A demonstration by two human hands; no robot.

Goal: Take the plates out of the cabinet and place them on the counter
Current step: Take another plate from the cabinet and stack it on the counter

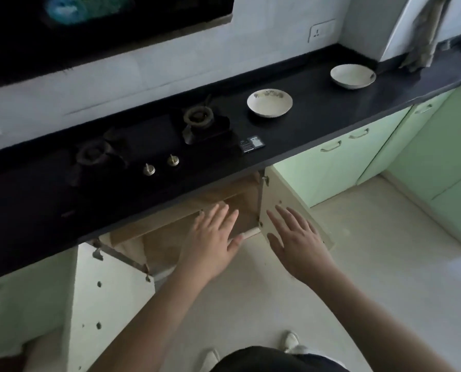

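Two white plates stand on the black counter point(318, 114): one point(269, 102) right of the stove, the other point(353, 76) further right near the corner. Below the stove the cabinet point(224, 208) is open, both doors swung out. My left hand point(213, 241) reaches flat, fingers straight, in front of the cabinet opening and holds nothing. My right hand point(296, 242) is spread flat in front of the inner face of the right door point(277, 194), also with nothing in it. I see only brown inner walls in the cabinet; its depth is hidden under the counter.
A two-burner gas stove point(154, 146) with two knobs sits on the counter above the cabinet. A small black card point(252, 143) lies near the counter edge. The left door point(111, 299) stands open. Green cabinet fronts point(339, 162) run to the right; pale floor lies below.
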